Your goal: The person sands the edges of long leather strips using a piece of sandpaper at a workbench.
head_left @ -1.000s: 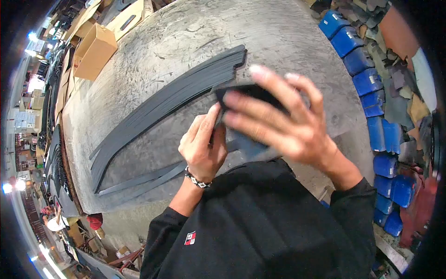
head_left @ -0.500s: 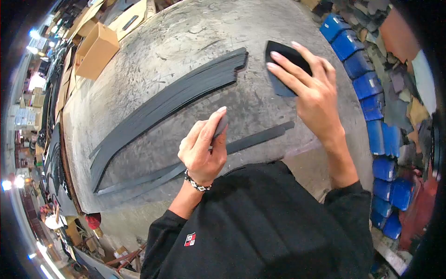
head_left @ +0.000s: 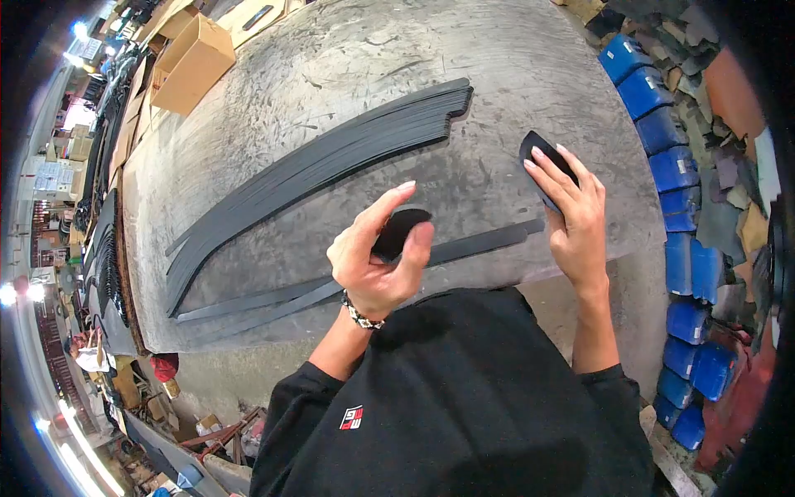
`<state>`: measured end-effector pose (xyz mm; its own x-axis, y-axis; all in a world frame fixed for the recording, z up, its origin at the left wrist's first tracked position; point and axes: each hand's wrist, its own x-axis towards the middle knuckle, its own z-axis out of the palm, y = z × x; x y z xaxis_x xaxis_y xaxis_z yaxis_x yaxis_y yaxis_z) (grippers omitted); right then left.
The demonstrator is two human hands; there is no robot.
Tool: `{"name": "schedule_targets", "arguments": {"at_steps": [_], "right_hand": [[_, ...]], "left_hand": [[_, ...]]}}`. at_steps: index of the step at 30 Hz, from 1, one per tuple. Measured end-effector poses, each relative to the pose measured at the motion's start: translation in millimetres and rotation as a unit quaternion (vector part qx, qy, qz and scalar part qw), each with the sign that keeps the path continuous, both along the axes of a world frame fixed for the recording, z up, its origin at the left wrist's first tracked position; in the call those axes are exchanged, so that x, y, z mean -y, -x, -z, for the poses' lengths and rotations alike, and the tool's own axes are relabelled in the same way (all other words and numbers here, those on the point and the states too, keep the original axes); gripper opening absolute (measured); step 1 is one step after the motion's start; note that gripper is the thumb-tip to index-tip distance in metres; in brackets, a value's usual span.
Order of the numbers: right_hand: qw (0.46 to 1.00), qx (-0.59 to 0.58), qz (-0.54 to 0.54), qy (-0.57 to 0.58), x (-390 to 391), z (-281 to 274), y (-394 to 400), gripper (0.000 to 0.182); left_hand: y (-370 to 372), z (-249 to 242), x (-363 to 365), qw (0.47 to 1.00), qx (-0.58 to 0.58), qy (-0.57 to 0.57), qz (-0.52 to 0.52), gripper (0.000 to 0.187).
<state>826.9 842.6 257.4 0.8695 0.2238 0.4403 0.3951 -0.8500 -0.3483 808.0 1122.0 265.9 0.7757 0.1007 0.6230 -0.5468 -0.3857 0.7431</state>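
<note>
Cluttered shelving and bright lamps (head_left: 35,292) edge the workroom at far left of both hands, where pale sheets (head_left: 54,176) carry writing too small to read. Beyond the left hand, leftward, a plain cardboard box (head_left: 195,70) sits by the grey, scuffed table (head_left: 542,62). Nearer that hand lies a curved, fanned bundle of dark strips (head_left: 323,153), stepped at its right end; loose strips (head_left: 484,243) run behind its wrist. A patch (head_left: 352,417) below it, on the black shirt (head_left: 472,389), shows blurred red, white and black lettering. The left hand (head_left: 377,257) has thumb and forefinger around a small black piece (head_left: 400,234). To its right, the right hand (head_left: 575,207) grips a smooth black pointed piece (head_left: 548,148), fingers across its face. Blue bins (head_left: 650,91) with unreadable white labels line up right of that grip.
</note>
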Motion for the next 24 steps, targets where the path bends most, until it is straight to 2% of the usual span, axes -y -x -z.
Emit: {"name": "schedule_targets", "arguments": {"at_steps": [4,10,13,16,19,22,24], "right_hand": [[1.0,-0.015,0.002,-0.021,0,9,6,0.07],[1.0,-0.01,-0.009,-0.02,-3,5,8,0.072],[1.0,0.004,-0.018,-0.014,-5,-2,6,0.072],[0.999,0.023,-0.037,-0.009,-9,-12,1,0.071],[0.997,0.033,-0.062,-0.009,-15,-25,-4,0.07],[0.995,0.047,-0.087,0.004,-22,-39,-7,0.063],[0.992,0.068,-0.109,0.016,-28,-49,-9,0.056]], "left_hand": [[-2,2,-8,0.999,0.025,-0.023,0.011,0.042],[-9,-1,-2,0.998,0.003,0.022,0.052,0.068],[-8,-5,-1,0.999,-0.007,0.002,0.046,0.074],[-8,-3,-4,0.997,0.012,0.016,0.074,0.063],[-6,-5,-4,0.998,0.003,0.0,0.07,0.062],[-5,-7,-2,0.998,-0.002,-0.023,0.054,0.07],[-4,-7,-4,0.997,-0.012,-0.016,0.074,0.062]]}}
